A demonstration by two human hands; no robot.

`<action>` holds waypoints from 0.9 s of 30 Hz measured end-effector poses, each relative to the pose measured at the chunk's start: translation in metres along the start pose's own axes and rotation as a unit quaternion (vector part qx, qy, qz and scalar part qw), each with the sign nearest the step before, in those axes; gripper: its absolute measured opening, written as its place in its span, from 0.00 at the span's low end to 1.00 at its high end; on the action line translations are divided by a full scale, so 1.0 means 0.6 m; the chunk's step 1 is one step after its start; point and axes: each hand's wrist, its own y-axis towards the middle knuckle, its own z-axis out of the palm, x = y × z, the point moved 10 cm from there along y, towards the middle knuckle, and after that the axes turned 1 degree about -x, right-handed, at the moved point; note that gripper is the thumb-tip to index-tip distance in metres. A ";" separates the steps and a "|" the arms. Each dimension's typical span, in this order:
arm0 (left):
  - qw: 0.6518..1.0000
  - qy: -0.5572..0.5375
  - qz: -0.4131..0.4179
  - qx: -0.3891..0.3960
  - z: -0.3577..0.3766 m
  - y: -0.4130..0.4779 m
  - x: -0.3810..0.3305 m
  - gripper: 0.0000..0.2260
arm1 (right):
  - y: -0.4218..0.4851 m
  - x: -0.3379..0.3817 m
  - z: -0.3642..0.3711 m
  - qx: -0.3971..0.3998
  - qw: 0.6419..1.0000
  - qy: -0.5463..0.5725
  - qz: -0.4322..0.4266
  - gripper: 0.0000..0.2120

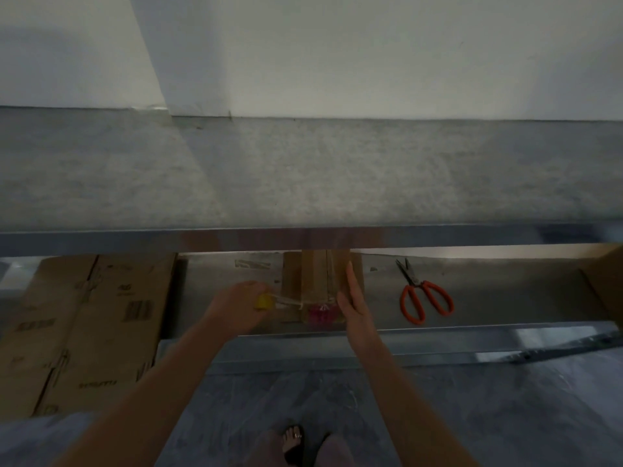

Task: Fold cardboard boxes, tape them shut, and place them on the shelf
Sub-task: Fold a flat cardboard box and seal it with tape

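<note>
Now: L hand (236, 306) gripping tape (263, 301), strip stretching to box (320, 281) by shelf (438, 333) front edge; R hand (354, 305) pressing flat, fingers straight, on box's R side; scissors (424, 301) lying well apart, R.

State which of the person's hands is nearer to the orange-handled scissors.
Right. The right hand rests flat on the cardboard box, just left of the scissors; the left hand grips the yellow tape roll farther left, beyond the box.
</note>
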 end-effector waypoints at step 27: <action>0.991 -0.118 -0.033 0.046 0.005 -0.024 -0.015 0.13 | 0.005 0.019 -0.021 0.159 0.981 -0.111 0.000 0.31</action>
